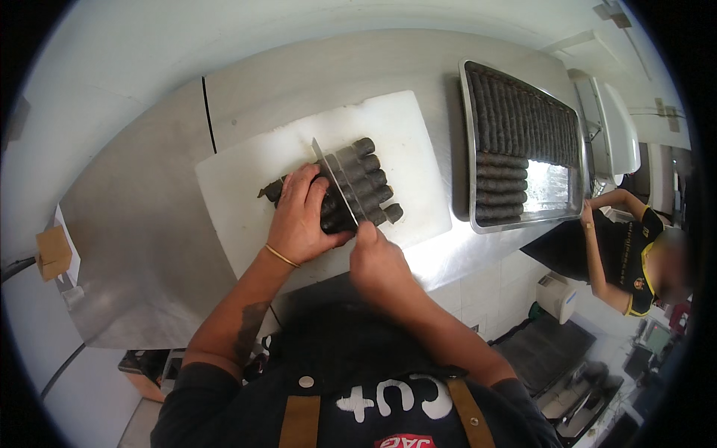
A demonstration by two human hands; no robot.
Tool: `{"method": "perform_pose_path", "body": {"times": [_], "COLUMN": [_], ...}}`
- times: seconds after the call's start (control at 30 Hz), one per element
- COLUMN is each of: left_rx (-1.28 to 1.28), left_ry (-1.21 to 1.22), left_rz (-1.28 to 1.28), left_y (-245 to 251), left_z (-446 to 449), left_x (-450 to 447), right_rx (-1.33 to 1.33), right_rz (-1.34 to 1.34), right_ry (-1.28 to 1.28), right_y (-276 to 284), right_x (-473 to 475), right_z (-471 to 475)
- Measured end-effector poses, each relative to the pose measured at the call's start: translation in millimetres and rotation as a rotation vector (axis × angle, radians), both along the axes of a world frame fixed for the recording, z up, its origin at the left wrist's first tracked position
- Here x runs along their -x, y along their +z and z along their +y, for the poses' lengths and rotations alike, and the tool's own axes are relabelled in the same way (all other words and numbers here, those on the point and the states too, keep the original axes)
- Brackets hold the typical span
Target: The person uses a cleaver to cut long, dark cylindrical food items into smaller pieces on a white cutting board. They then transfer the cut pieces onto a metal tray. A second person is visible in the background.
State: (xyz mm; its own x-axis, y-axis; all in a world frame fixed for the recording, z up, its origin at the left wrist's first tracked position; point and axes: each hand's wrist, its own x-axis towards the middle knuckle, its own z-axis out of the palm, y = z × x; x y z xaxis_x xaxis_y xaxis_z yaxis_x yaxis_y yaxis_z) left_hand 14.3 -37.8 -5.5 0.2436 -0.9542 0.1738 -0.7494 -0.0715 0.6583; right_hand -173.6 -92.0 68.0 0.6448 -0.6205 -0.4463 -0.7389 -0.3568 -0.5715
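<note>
Several dark rolls, seemingly seaweed-wrapped, (367, 179) lie side by side at a slant on a white cutting board (395, 120). My left hand (294, 215) grips the row from above, its fingers spread over the rolls and its thumb near the closest one. In my right hand (378, 255) is the handle of a long kitchen knife (335, 178), hidden by my fingers. The blade crosses the row just right of my left fingertips. Some rolls show cuts to the right of the blade. One short end piece (394, 213) sits at the near right end.
A metal tray (466, 140) with many more dark rolls stands at the right on the steel table (140, 224). Beyond its near right corner stands a person in a black shirt (616, 246), one hand at the tray's rim. A small cardboard box (54, 253) is at far left.
</note>
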Motion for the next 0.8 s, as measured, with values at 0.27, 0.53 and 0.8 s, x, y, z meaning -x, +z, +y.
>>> {"method": "perform_pose_path", "body": {"times": [0.27,0.53,0.8], "left_rx": [-0.013,-0.078,-0.009], "left_ry": [0.019,-0.003,0.003], "left_rz": [-0.003,0.037,0.061], "left_y": [-1.3,8.6,15.2], "left_z": [0.8,2.4,3.3], "left_x": [1.4,-0.4,-1.4], "right_rx": [0.031,0.116,0.116], "right_rz": [0.031,-0.036,-0.130], "right_ry": [-0.034,-0.041,-0.044], "right_y": [-15.8,-36.0,-24.5], "right_x": [-11.7,4.4,0.9], "right_z": [-3.0,-16.7,-7.7]}}
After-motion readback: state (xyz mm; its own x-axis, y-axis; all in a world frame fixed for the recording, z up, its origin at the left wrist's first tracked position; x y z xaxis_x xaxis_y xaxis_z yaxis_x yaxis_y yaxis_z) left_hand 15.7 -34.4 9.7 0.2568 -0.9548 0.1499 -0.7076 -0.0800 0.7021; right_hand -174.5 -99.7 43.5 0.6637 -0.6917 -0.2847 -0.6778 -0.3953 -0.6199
